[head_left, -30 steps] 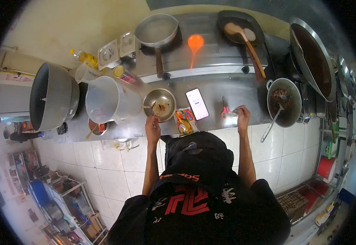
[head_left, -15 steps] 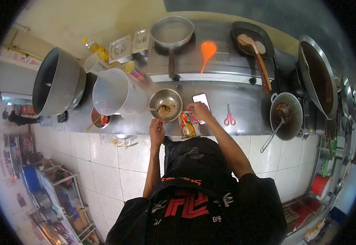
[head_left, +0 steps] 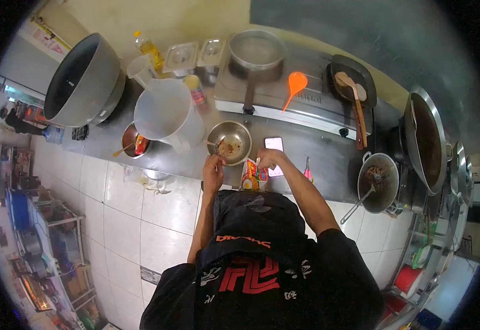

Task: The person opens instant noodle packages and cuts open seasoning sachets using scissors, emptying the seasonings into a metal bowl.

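A steel bowl [head_left: 242,132] with reddish-brown seasoning inside stands before me, and a spoon handle [head_left: 212,144] leans on its left rim. At its near left side, my left hand [head_left: 213,170] is closed with the fingertips pinched together; what they hold is too small to make out. My right hand [head_left: 270,158] is closed at the top of a red and yellow instant noodle packet [head_left: 253,176], which lies by the counter's edge. Behind that hand lies a phone [head_left: 274,144] with a lit white screen. Scissors [head_left: 308,172] with pink handles are partly hidden by my right forearm.
A large plastic jug [head_left: 168,113] and a big pot [head_left: 86,82] stand left. A stove [head_left: 306,113] at the back bears a pan [head_left: 257,49], an orange funnel [head_left: 297,82] and a dark pan [head_left: 340,63]. Right are a pot with a ladle [head_left: 380,190] and a wok [head_left: 427,137].
The view has shifted and tilted. My right hand has come down to the packet's top, and a dark strip seen above the bowl's near left part is gone. My left hand stays by the bowl.
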{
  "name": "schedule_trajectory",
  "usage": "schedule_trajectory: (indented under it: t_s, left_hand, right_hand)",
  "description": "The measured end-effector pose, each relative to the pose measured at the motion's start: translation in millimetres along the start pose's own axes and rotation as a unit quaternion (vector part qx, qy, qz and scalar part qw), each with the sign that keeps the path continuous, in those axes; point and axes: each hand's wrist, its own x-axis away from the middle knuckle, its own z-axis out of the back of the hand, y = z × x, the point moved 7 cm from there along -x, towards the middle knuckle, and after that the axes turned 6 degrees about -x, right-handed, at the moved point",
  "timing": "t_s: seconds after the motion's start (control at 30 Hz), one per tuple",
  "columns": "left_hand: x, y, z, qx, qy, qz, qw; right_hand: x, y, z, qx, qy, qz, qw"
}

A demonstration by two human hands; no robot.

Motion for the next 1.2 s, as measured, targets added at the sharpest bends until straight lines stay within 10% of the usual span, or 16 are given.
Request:
schedule_trajectory:
  t_s: [0.3, 0.83, 1.2]
  left_hand:
    - [-1.8, 0.0, -8.9, 0.032, 0.003, 0.019, 0.999]
    - [-5.5, -6.1, -30.1, 0.059, -0.035, 0.024, 0.997]
    - [-1.9, -12.5, -36.0, 0.099, 0.007, 0.023, 0.995]
  right_hand:
    - [65.5, -15.1, 22.8, -0.022, 0.297, 0.126, 0.946]
    - [120.8, -43.9, -13.3, -0.02, 0.411, 0.288, 0.865]
    - [117.4, -66.0, -10.2, 0.037, 0.337, 0.129, 0.932]
